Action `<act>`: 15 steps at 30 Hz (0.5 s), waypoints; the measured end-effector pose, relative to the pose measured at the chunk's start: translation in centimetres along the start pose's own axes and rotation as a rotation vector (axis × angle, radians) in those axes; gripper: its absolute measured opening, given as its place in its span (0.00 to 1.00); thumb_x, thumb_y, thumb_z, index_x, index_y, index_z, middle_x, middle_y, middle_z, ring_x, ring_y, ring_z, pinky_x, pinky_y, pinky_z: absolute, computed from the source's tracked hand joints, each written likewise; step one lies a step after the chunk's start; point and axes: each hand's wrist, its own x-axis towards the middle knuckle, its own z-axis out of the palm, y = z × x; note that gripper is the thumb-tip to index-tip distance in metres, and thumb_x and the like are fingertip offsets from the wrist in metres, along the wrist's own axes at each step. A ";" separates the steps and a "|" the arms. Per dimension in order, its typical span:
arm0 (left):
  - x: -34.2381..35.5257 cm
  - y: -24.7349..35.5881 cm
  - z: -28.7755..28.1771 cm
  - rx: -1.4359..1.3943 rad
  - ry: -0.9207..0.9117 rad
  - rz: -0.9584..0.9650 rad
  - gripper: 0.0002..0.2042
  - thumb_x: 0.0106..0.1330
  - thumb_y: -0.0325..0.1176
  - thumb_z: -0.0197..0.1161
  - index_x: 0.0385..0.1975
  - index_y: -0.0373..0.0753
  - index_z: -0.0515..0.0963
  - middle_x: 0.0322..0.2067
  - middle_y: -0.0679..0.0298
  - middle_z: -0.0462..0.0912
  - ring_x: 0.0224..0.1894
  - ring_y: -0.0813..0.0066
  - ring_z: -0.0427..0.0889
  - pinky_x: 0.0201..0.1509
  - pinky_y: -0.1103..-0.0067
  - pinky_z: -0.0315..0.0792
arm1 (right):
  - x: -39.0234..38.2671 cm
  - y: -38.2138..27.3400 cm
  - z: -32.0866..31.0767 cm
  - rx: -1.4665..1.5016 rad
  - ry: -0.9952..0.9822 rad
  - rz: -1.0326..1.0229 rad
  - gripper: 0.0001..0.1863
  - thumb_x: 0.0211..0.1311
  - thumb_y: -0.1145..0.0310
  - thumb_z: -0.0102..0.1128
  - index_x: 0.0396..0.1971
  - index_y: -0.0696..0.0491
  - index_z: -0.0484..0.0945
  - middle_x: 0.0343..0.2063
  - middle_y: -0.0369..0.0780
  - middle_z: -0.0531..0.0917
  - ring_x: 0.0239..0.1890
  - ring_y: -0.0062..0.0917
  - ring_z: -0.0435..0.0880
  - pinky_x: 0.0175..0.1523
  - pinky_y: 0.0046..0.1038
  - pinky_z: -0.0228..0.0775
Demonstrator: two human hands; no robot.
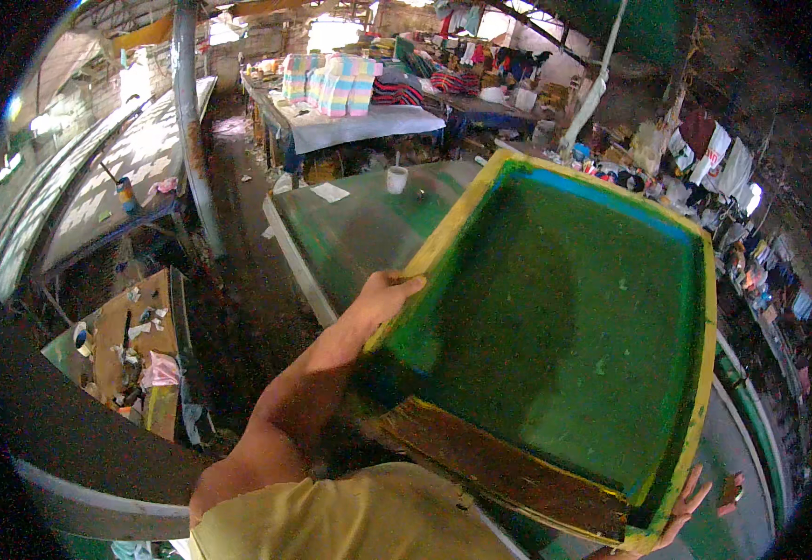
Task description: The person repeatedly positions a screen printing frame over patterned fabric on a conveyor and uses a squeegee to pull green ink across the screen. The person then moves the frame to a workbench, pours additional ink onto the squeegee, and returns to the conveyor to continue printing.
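I am holding a screen-printing frame with a green mesh (564,308), yellow rims and a dark brown strip along its near end. My left hand (389,297) grips the left rim, thumb over the edge. My right hand (681,513) is at the lower right corner, fingers partly extended along the outer edge and the rest hidden behind the frame. Beneath and beyond the frame lies a long green-stained table (322,229), with a white mug (396,180) and a paper scrap (331,192) on it.
A post (196,159) stands left of the aisle, beside long slanted boards (98,177). A cluttered wooden bench (112,327) is at lower left. Behind, a table (359,135) holds stacked striped fabric (331,84). Hanging cloths (714,159) and crowded shelving line the right.
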 end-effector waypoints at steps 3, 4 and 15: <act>0.6 1.0 -0.7 0.024 -0.016 0.022 0.25 0.70 0.46 0.78 0.52 0.26 0.88 0.41 0.56 0.92 0.41 0.68 0.89 0.49 0.69 0.82 | 0.0 1.1 -0.2 -0.034 0.031 0.001 0.54 0.80 0.33 0.53 0.89 0.43 0.34 0.87 0.51 0.46 0.86 0.51 0.55 0.85 0.60 0.56; 0.8 1.2 -0.9 0.048 -0.015 0.019 0.25 0.70 0.46 0.78 0.52 0.26 0.88 0.41 0.56 0.92 0.40 0.68 0.89 0.49 0.69 0.82 | 0.5 1.5 0.5 -0.010 -0.027 -0.013 0.54 0.80 0.34 0.53 0.89 0.42 0.33 0.87 0.51 0.46 0.86 0.51 0.55 0.85 0.60 0.55; 5.2 -0.4 -11.0 0.271 0.133 0.043 0.22 0.76 0.50 0.74 0.52 0.33 0.90 0.38 0.69 0.91 0.39 0.80 0.84 0.44 0.76 0.78 | 6.6 9.9 14.4 -0.095 0.071 0.006 0.38 0.89 0.47 0.39 0.88 0.50 0.47 0.84 0.57 0.55 0.85 0.57 0.56 0.87 0.61 0.46</act>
